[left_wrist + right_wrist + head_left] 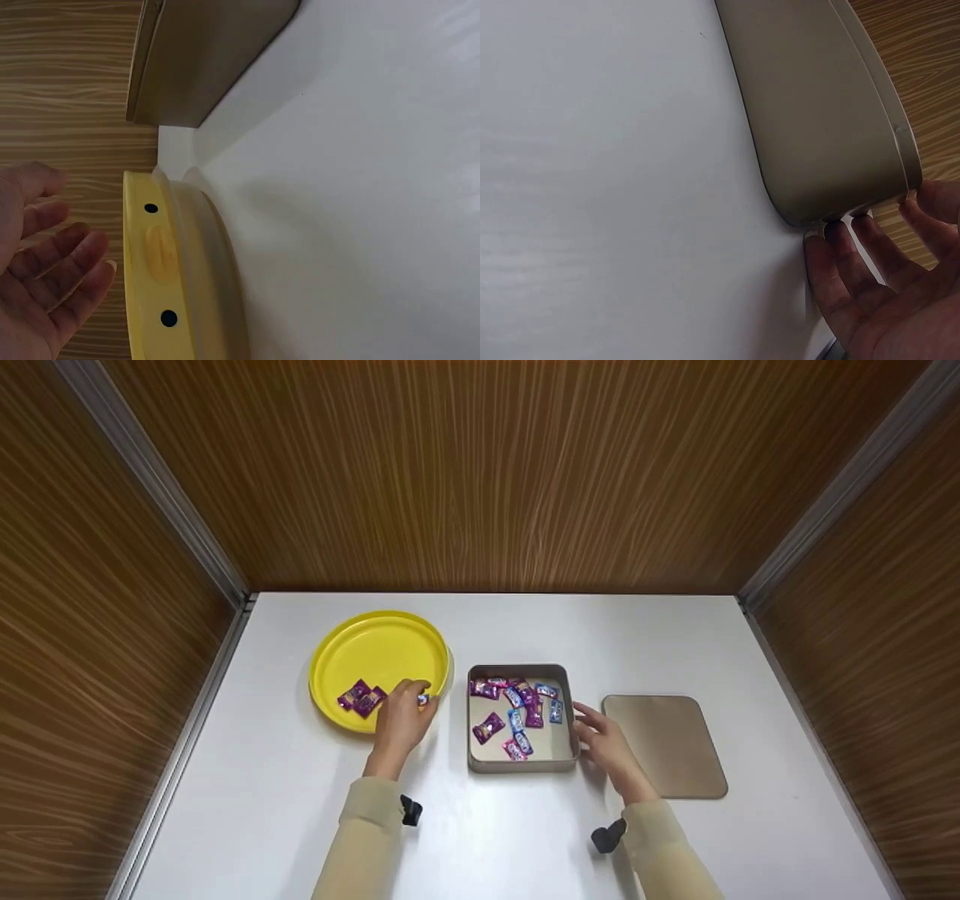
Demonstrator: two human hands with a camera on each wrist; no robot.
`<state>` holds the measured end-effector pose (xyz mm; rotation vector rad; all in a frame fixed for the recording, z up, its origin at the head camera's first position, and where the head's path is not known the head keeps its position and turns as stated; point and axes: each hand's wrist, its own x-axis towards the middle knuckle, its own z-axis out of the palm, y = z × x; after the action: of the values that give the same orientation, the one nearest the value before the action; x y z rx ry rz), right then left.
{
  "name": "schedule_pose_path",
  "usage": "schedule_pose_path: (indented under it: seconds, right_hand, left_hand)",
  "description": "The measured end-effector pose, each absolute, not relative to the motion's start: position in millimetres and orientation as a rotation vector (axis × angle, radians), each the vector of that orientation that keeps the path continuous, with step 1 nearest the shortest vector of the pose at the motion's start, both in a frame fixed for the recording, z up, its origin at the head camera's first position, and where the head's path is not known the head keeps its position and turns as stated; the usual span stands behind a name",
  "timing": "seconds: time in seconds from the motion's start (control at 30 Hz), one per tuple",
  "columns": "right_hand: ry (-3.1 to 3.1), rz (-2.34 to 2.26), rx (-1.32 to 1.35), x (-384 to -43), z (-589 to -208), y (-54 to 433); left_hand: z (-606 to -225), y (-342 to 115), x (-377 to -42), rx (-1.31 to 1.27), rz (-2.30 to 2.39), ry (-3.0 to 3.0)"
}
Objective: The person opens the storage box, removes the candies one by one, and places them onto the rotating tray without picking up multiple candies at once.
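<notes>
Though half hidden by the left hand [405,721], made out between thumb and forefinger, over the right side of the yellow plate [386,651] — one blue-and-white sweet [423,700]. Impossible to tell whether pinched or lying beneath; out of sight in the left wrist view, with fingers loosely bent there. Nearby on the plate, two purple sweets [370,702]. On the tabletop [495,832] to the right, a tan tin [521,767] with wrapped sweets [490,728] inside, print too small to read. Spread, fingertips at the tin's right wall — the right hand [611,751], partly covering a flat tan panel [667,746]. Contents hidden in both wrist views.
</notes>
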<state>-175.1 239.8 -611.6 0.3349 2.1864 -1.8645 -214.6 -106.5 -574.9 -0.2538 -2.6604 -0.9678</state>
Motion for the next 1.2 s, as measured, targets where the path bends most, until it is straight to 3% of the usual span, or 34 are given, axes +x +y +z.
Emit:
schedule_pose_path:
  seconds: [0.5, 0.83, 1.2]
  right_hand:
    - [2.202, -1.830, 0.334, -174.2, -612.0, 239.3]
    - [2.196, -1.841, 0.313, -174.2, -612.8, 241.8]
    - [2.186, -1.833, 0.327, -175.1, -611.8, 240.8]
  left_hand:
    - [-548.2, -58.3, -195.5, -0.762, -0.964, -2.922]
    - [-561.4, -33.5, -192.1, -1.015, -0.666, -2.839]
    - [-582.3, -14.7, -206.0, -1.128, -0.493, -2.892]
